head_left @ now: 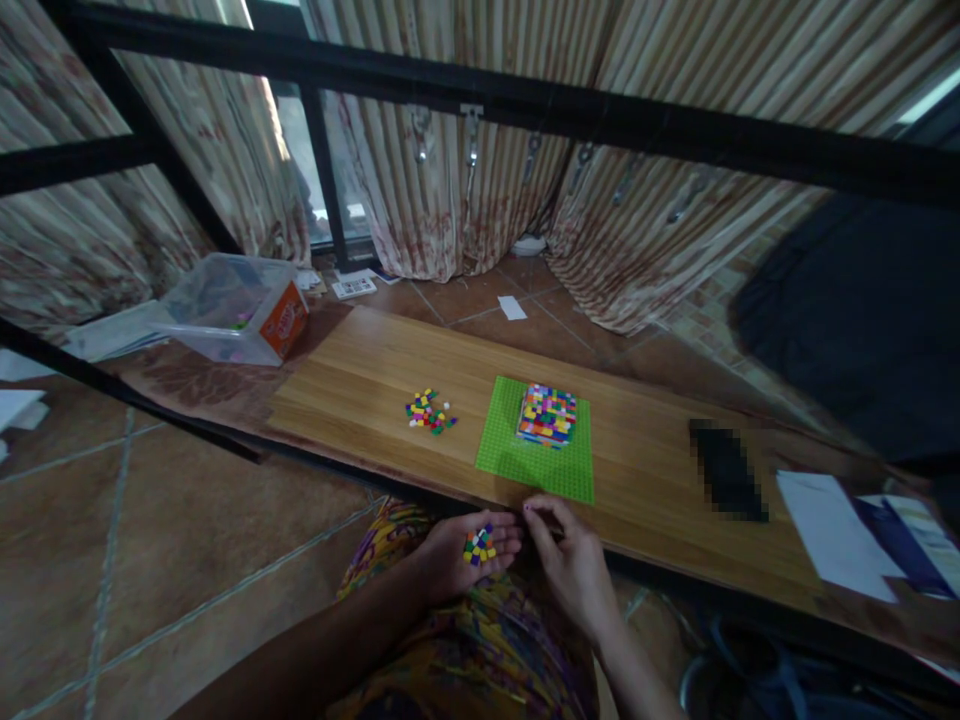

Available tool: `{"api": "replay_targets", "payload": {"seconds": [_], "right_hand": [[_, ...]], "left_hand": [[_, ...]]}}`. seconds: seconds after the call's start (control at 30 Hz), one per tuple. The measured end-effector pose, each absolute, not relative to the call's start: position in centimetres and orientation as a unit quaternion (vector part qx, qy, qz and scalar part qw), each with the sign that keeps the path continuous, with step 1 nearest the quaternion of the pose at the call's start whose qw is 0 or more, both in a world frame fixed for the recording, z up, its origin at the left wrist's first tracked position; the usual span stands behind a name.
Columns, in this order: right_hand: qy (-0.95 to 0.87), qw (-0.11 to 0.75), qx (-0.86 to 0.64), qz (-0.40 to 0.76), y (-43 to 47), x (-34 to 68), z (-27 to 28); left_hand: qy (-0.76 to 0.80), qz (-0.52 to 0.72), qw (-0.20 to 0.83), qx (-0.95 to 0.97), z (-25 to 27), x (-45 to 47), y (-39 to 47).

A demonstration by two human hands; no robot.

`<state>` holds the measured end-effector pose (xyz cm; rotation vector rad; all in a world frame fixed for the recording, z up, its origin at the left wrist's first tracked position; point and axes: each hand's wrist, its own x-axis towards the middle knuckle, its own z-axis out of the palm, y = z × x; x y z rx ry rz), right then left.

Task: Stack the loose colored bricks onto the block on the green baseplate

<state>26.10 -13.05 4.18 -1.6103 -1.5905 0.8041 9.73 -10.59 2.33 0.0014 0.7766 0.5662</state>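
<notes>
My left hand [480,548] lies palm up near the table's front edge, with several small coloured building bricks [478,546] resting in it. Beside its fingertips, my right hand [566,555] is closed in a pinch on what looks like a tiny pinkish brick [527,508], mostly hidden by the fingers. Beyond the hands, a green studded baseplate [517,470] lies on the table. On its far part stands a multicoloured block of stacked bricks [547,415]. A loose pile of small bricks [430,411] lies on the wood left of the baseplate.
The long wooden table [360,380] runs across in front of me. A clear plastic box [240,310] with an orange label stands at its left end. On the right lie a dark pixelated object [727,470] and white papers [836,530]. A black metal bar [525,95] crosses above.
</notes>
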Motion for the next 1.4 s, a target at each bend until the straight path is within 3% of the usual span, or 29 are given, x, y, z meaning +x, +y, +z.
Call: {"api": "replay_targets", "payload": {"seconds": [0.3,0.63,1.13,1.4], "right_hand": [[-0.49,0.49,-0.673,0.258,-7.3,31.4,3.7],[-0.576,0.425,-0.688,0.12,-3.6,31.9,3.9],[-0.511,0.453,-0.711,0.168,-2.8,31.7,4.1],[-0.522,0.454,-0.712,0.123,-2.8,31.5,3.6]], "left_hand": [[0.423,0.259,0.868,0.011,1.8,9.7,-10.6],[0.452,0.249,0.857,0.017,2.3,9.5,-10.3],[0.443,0.251,0.861,0.016,1.4,9.4,-10.3],[0.426,0.257,0.868,0.013,0.4,9.3,-10.5]]}}
